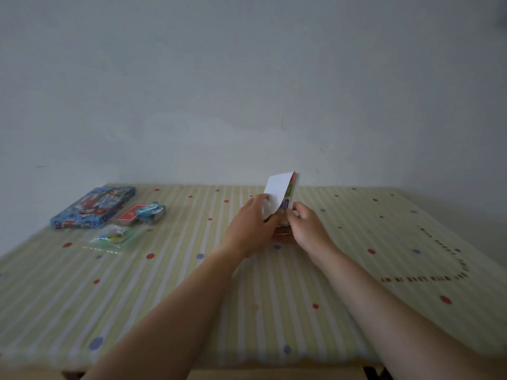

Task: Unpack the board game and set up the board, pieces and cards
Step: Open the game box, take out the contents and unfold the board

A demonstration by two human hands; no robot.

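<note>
A folded game board, white outside and colourful inside, stands upright near the table's middle back. My left hand grips its left panel, and my right hand pinches its right panel. The blue game box lies at the back left. Beside it sit a red card deck and a stack of blue-edged cards. A clear bag of small pieces lies in front of them.
A green-striped cloth with red and blue dots covers the table. A plain wall stands right behind the table's back edge. Printed lettering curves across the cloth at the right.
</note>
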